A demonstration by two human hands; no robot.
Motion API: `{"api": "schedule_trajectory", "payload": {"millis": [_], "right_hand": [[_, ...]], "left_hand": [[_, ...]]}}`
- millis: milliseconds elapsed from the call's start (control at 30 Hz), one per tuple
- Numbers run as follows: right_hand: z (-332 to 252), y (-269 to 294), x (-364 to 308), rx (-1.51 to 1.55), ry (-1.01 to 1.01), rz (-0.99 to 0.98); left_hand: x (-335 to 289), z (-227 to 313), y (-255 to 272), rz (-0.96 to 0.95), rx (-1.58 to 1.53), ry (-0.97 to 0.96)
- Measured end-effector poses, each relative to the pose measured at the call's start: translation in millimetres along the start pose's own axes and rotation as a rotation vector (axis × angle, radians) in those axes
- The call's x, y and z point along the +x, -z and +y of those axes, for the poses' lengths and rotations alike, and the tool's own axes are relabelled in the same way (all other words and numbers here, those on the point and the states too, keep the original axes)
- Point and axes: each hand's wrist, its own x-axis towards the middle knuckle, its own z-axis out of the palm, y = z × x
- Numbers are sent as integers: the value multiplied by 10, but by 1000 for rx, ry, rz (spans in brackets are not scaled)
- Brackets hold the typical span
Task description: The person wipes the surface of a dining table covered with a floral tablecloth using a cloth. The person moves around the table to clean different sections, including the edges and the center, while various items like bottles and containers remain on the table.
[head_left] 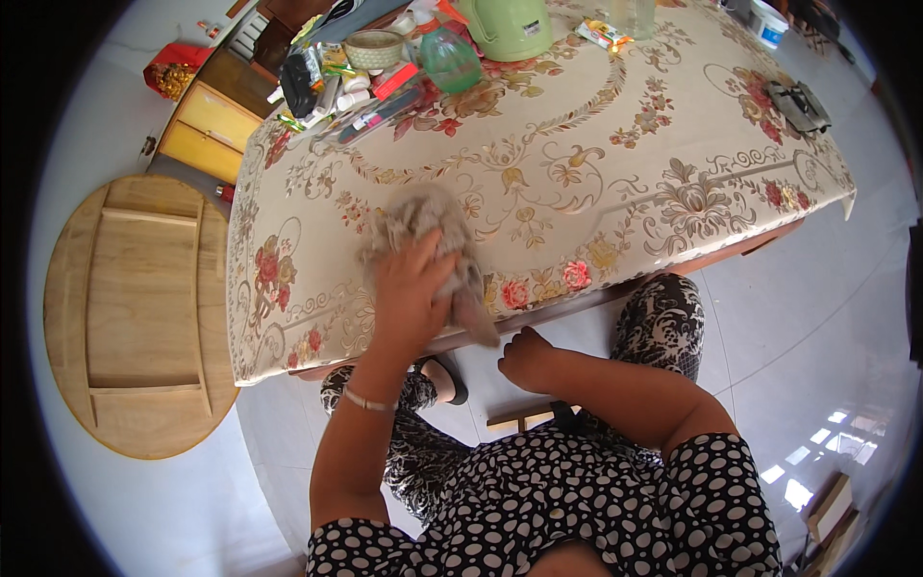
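1. A cream tablecloth (317, 264) carries red, pink and gold flowers among grey-brown scrollwork.
2. A mottled grey-beige cloth (413, 213) shows against it, near left.
3. White polka dots cover a black shirt (538, 481), near; black-and-white scrolls pattern the trousers (663, 322).
4. At the far side, a jug (510, 29) is pale green, a spray bottle (450, 62) translucent green.
5. At left, a round board (144, 308) is honey-brown; farther off, a cupboard (212, 125) is yellow.

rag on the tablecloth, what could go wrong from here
The rag under the left hand might drag the tablecloth into wrinkles. Its lower end reaches the near edge and could catch there. Farther off, a wide stroke might knock the green spray bottle, which stands among clutter.
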Motion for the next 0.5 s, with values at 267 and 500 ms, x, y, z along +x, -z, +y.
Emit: {"api": "schedule_trajectory", "payload": {"millis": [267, 500], "right_hand": [[-92, 3, -92, -12, -4, -29], [-63, -116, -34, 27, -5, 50]], "left_hand": [[-165, 235, 36, -24, 52, 57], [625, -361, -288, 63, 164, 155]]}}
